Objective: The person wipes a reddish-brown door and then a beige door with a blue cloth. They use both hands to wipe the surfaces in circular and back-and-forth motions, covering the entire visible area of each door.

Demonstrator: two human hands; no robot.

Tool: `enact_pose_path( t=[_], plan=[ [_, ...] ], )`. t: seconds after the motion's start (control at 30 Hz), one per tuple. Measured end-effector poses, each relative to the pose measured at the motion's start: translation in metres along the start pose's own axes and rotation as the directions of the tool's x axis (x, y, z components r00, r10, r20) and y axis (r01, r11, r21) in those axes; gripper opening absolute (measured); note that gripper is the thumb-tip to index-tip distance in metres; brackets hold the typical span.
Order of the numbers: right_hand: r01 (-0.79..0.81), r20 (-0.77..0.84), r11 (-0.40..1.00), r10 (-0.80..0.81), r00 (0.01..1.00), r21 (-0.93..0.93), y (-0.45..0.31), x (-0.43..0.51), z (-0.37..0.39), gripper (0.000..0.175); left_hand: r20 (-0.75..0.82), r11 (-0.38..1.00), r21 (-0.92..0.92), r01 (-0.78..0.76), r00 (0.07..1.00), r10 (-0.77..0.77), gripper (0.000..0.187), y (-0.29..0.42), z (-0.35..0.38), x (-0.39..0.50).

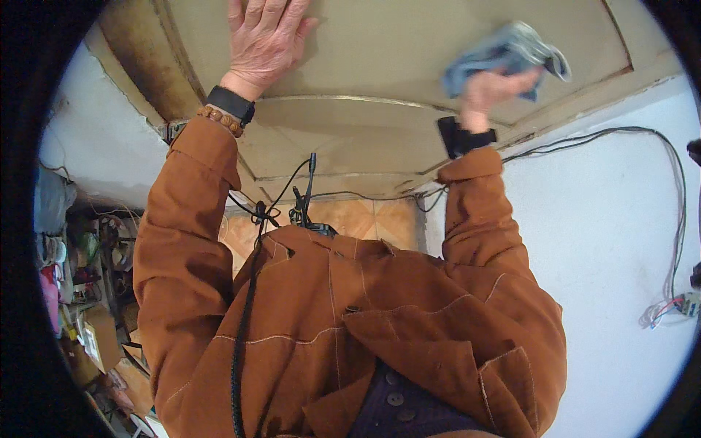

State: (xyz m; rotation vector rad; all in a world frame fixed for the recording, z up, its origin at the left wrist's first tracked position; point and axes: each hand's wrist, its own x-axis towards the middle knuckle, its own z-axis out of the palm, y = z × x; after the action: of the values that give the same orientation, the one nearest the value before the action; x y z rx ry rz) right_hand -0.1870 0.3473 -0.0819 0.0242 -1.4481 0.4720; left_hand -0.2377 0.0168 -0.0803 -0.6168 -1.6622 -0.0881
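Observation:
My left hand (268, 44) lies palm-down on a beige panelled door (383, 49), its fingertips cut off by the top of the picture. Nothing is in it. A black band and a bead bracelet (220, 119) circle that wrist. On the other side, my right hand (489, 90) grips a crumpled blue-grey cloth (504, 52) in front of the door's upper right panel. Both hand and cloth are blurred by motion, and I cannot tell how much of the cloth touches the door. A black strap (471, 141) is around the right wrist.
Black cables (602, 131) run along the white wall (602, 219) to a small box with bare wires (687, 304). A black cable (246, 306) hangs down my brown jacket. Cluttered shelves with cardboard boxes (101, 339) stand at left. Tiled floor (350, 219) shows below the door.

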Motion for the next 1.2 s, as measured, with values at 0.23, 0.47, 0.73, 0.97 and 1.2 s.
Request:
enact_pose_path(
  t=[0.23, 0.47, 0.73, 0.97, 1.2],
  plan=[
    [0.589, 0.483, 0.791, -0.587, 0.65, 0.168, -0.06, -0.074, 0.009, 0.048, 0.005, 0.999, 0.045, -0.011, 1.0, 0.01, 0.051, -0.002, 0.001, -0.001],
    [0.0, 0.063, 1.0, -0.001, 0.998, 0.005, 0.03, 0.029, -0.026, 0.056, -0.044, 0.997, -0.051, 0.061, 0.997, -0.063, 0.052, 0.0, 0.015, -0.003],
    [0.506, 0.358, 0.862, -0.474, 0.804, 0.003, -0.016, -0.017, -0.005, 0.056, -0.031, 0.992, -0.099, 0.073, 0.997, -0.077, 0.061, -0.001, 0.011, -0.003],
    [0.28, 0.247, 0.958, -0.257, 0.934, -0.063, 0.044, 0.006, -0.043, 0.051, -0.08, 0.996, -0.079, 0.031, 0.996, -0.037, 0.051, 0.001, 0.008, 0.002],
    [-0.152, -0.024, 0.988, 0.151, 0.988, -0.024, 0.061, 0.114, -0.041, 0.058, -0.065, 0.996, -0.066, 0.066, 0.995, -0.07, 0.054, 0.002, 0.011, 0.001]
  ],
)
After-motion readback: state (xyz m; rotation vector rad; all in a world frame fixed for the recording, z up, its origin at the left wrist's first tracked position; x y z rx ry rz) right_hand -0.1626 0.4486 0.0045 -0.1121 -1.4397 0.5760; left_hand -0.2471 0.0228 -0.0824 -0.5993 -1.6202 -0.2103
